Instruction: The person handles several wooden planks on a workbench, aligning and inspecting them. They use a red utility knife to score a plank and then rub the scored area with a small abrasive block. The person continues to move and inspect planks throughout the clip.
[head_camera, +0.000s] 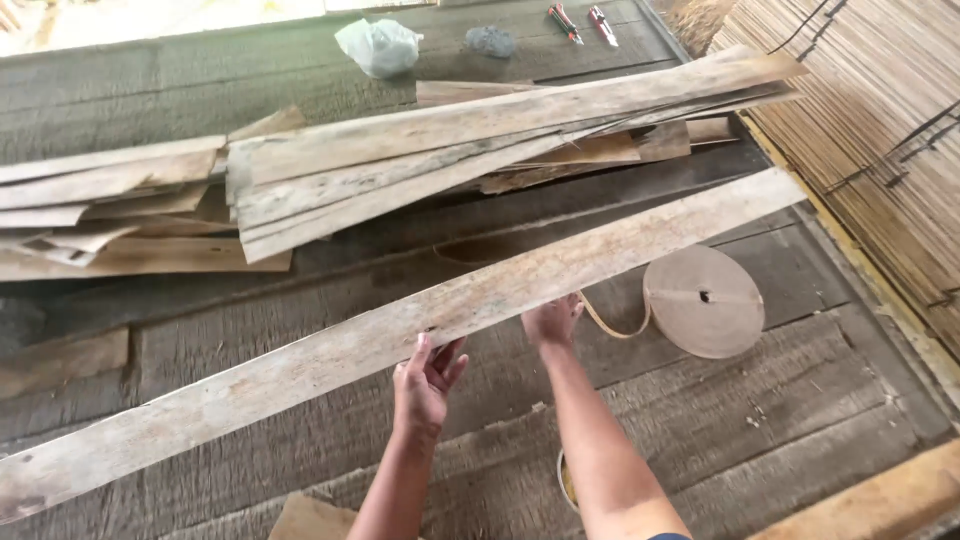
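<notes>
Gripping the near edge of the strip (400, 335) with both hands, you're working at its middle. Your left hand (425, 380) is hooking its thumb up over the edge, with the other fingers loosely spread and curled beneath, so it's pinching the veneer lightly. Your right hand (550, 320) is lying just beside it, fingers pressed together against the underside; the tips are hidden behind the wood, so I can't tell how tight that grip is.

The strip is long, thin and pale, running diagonally from lower left to upper right across the table (760, 420), which is made of dark, weathered planks. A tape roll (703, 300), tan and flat on its side, is sitting just right of your right hand, its loose tail curving toward that hand.

Beyond the strip, a pile (450, 150) of similar strips is lying across the table, more of them fanning out to the left. At the far edge: a plastic bag (378, 45), a grey lump (490, 41), two cutters (583, 22). Stacked sheets (860, 110) are filling the right side.
</notes>
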